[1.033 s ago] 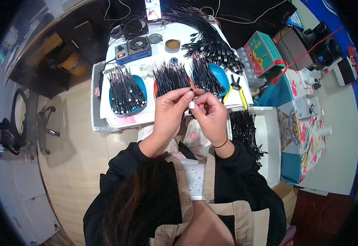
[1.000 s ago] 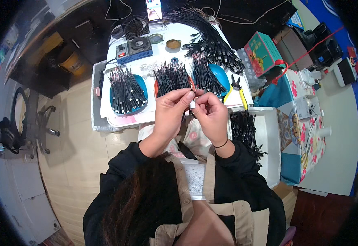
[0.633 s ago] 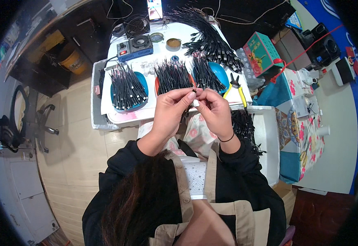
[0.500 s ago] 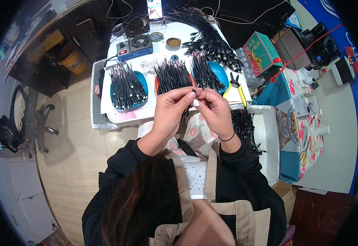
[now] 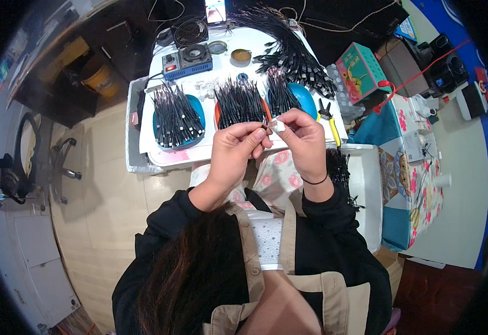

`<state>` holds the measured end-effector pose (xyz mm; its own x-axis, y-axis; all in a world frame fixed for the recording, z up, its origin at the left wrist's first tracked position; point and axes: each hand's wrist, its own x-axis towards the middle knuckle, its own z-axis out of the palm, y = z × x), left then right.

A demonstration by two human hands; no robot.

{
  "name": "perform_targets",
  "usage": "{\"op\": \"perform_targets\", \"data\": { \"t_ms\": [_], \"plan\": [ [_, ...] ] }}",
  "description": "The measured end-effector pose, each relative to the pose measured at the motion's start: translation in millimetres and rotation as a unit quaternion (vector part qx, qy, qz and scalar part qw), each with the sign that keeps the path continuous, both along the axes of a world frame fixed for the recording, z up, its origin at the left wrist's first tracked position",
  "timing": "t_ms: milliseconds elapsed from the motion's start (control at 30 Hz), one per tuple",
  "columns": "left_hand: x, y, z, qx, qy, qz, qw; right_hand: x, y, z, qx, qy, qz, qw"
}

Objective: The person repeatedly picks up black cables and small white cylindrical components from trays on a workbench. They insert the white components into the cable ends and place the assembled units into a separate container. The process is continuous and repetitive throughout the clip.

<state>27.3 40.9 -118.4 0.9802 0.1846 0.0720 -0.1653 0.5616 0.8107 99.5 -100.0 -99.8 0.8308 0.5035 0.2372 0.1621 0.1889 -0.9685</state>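
Both my hands are raised over my lap in front of the white table, close together. My left hand pinches the end of a thin cable, whose reddish wire tips stick up by the thumb. Most of that cable is hidden by the fingers. My right hand is closed just beside it, with a small white piece at its thumb and fingertips; whether it is held or worn cannot be told. Behind them, black cables lie bundled on a red tray, and more cables fill a blue tray on the left.
Another blue tray stands right, beside yellow-handled pliers. A blue heating device, a round tin and a large cable pile stand farther back. A white foam box with cables is on my right.
My hands have drawn slightly apart, the right one moving rightward and the white piece with it. The left hand still pinches the cable. The whole view has shifted a little.
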Motion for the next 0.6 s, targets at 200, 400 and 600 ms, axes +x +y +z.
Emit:
{"op": "perform_targets", "data": {
  "t_ms": [200, 400, 600],
  "plan": [
    [1.9, 3.1, -1.7, 0.017, -0.013, 0.012, 1.0, 0.5, 1.4, -4.8, 0.069, 0.116, 0.028, 0.99],
    [2.7, 3.2, -3.6, 0.051, -0.005, 0.026, 0.998, 1.8, 5.4, -1.9, 0.052, 0.074, 0.014, 0.996],
    [1.4, 9.0, -6.9, -0.073, 0.001, -0.068, 0.995, 1.9, 8.2, -6.3, 0.155, 0.313, 0.146, 0.925]
  ]
}}
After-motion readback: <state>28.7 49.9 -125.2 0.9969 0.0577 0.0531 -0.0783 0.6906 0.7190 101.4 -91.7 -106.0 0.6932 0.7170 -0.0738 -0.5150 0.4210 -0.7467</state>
